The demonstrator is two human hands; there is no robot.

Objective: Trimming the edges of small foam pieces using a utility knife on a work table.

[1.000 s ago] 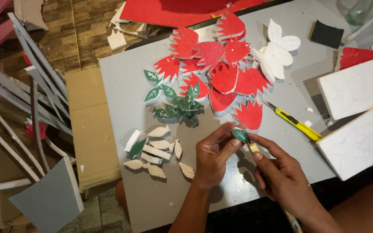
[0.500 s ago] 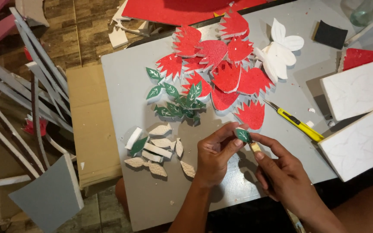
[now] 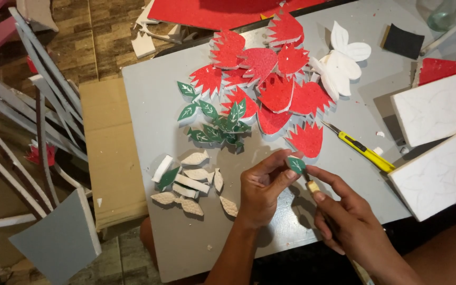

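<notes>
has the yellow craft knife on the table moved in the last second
No. The yellow craft knife lies at the same spot and angle, between the red leaf cutouts and the white foam block, as before.

no packages, labels, signs or screens show in this view.

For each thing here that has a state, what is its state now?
Green leaf piece: pinched in left hand grip.
Brush: held in right hand, tip at leaf.
Yellow utility knife: lying flat, blade out.
Unpainted leaf pieces: loose on grey board.
</notes>
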